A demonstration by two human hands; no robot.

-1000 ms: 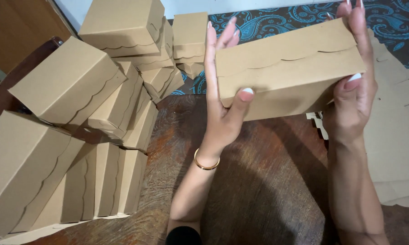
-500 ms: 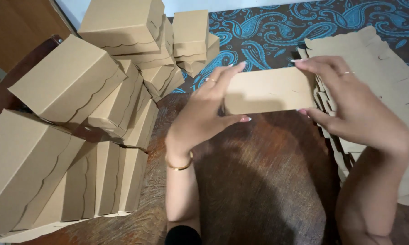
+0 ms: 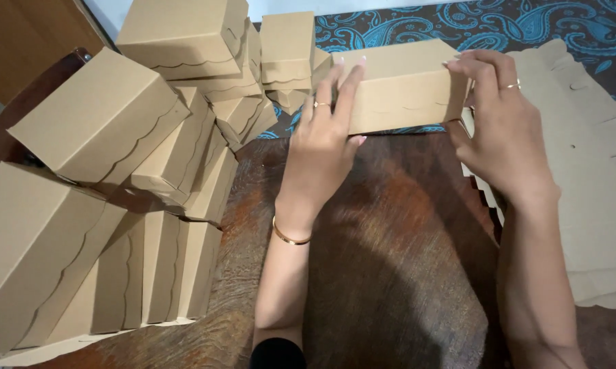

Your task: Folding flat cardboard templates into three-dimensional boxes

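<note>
two hands on one box (image 3: 407,89); it is a plain brown folded carton, closed, held level at the far edge of the dark wooden table (image 3: 390,273), its long side facing the person; left hand (image 3: 321,147) grasps the near-left end, fingers stretched up flat against the front face, tips at the top edge, a ring on one finger, a gold bangle (image 3: 289,236) at the wrist; right hand (image 3: 502,130) grips the right end, fingers curled over the top corner, thumb hidden, a ring here too; box sits above the table edge with blue paisley cloth (image 3: 526,27) behind it; whether its base touches the wood, cannot tell; to the left, a heap of finished boxes (image 3: 116,137) of the same kind, stacked and tilted against one another, some on their sides; to the right, just beside the right hand, a stack of flat blanks (image 3: 588,171) with scalloped edges.
</note>
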